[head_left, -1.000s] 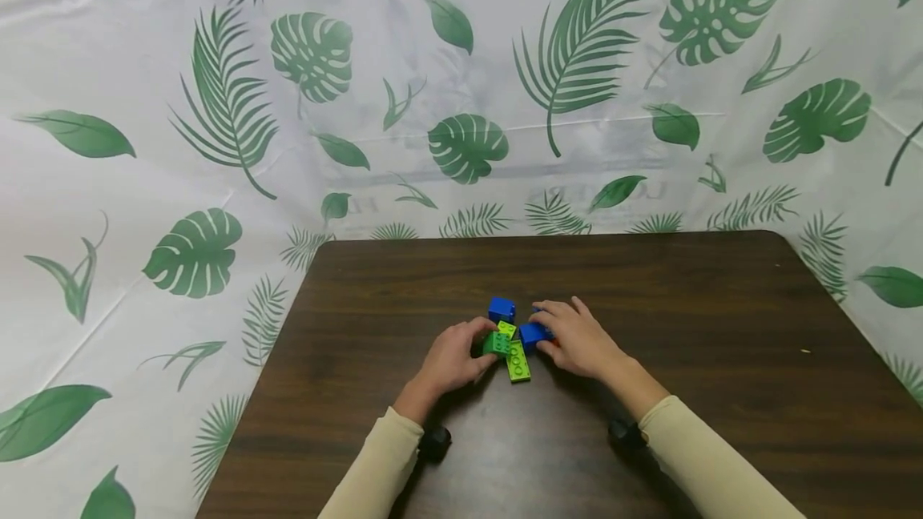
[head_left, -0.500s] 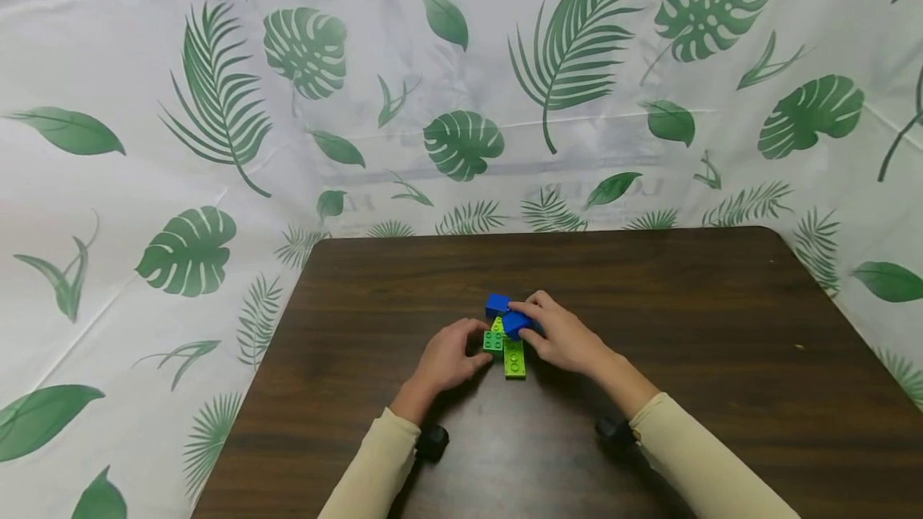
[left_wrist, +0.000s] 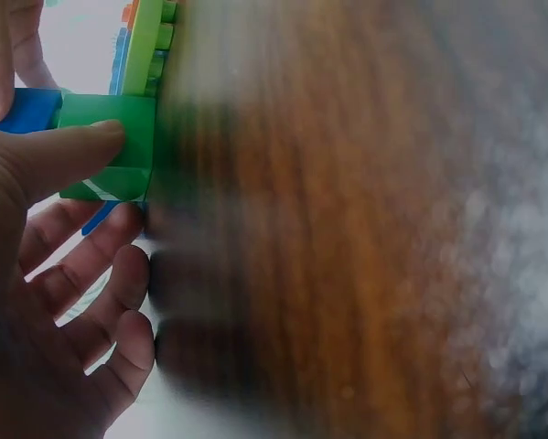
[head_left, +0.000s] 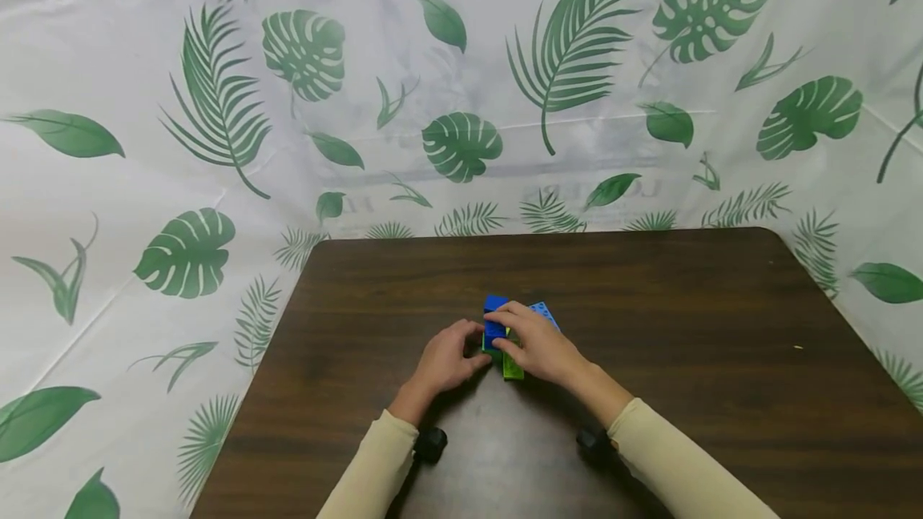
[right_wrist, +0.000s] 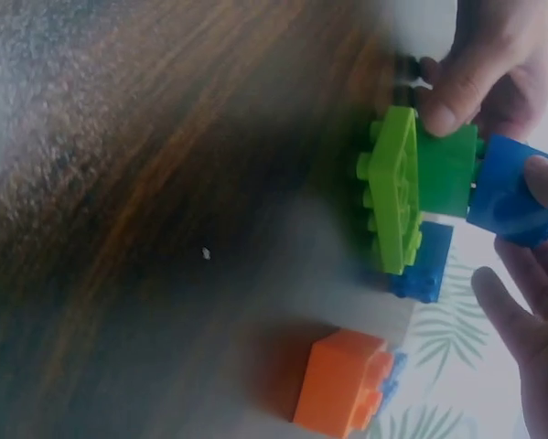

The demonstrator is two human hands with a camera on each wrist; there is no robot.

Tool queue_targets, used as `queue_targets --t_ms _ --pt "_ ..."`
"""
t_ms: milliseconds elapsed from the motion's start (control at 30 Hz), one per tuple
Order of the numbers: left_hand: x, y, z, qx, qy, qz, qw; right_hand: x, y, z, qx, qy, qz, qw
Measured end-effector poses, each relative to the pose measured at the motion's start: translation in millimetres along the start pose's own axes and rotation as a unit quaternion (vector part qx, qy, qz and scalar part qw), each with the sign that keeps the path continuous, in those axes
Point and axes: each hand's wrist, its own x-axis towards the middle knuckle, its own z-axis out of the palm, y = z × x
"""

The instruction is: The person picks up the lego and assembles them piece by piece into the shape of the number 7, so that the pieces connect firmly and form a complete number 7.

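My left hand [head_left: 445,357] grips a green toy brick [left_wrist: 132,146] near the table's middle, thumb on one side and fingers on the other. Directly over it, my right hand [head_left: 544,343] pinches a blue brick [right_wrist: 511,190] between thumb and fingers. The blue brick sits slightly tilted at the green one's studs; whether it is pressed fully down I cannot tell. Beside the green brick lies a long lime-green brick [head_left: 513,367], partly covered by the right hand in the head view. Another blue brick [head_left: 496,302] stands just behind.
An orange brick [right_wrist: 333,384] stands apart from the cluster in the right wrist view. Past the right hand, a light-blue studded brick [head_left: 546,313] shows partly. The dark wooden table [head_left: 649,287] meets a leaf-patterned curtain [head_left: 389,183] at its far edge.
My right hand has carried the blue brick leftward from the lime-green bricks to above the green brick, uncovering the light-blue studded brick. The left hand has stayed at the green brick.
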Motion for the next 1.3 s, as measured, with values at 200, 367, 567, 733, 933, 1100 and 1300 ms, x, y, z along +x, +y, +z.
queue_targets --t_ms 200,367,567,733,933,1100,1300 --pt "0.9 0.7 -0.8 -0.004 -0.002 -0.003 1.0 0.9 0.2 0.2 -0.012 0.004 -0.015 0.9998" --pt "1.3 0.9 -0.4 0.001 -0.003 0.002 1.0 -0.9 2.8 0.8 -0.003 0.017 -0.031 0.9994" --pt "2.2 -0.4 -0.1 0.0 -0.005 -0.002 1.0 -3.0 6.6 4.0 0.01 0.038 -0.039 0.9985" --pt "2.9 -0.4 -0.5 0.001 -0.009 -0.004 1.0 -3.5 8.7 5.9 0.008 0.051 -0.03 0.9982" --pt "3.7 1.6 -1.9 0.003 -0.014 -0.006 0.9999 -2.7 6.6 2.1 -0.009 0.03 -0.017 0.9994" --pt "5.6 3.2 -2.7 0.003 -0.012 -0.001 0.9999 -1.1 3.8 -2.7 -0.027 0.018 -0.015 0.9994" --pt "3.8 2.8 -2.7 0.007 -0.01 0.001 0.9999 0.5 -2.3 -4.6 -0.016 0.013 0.008 0.9998"
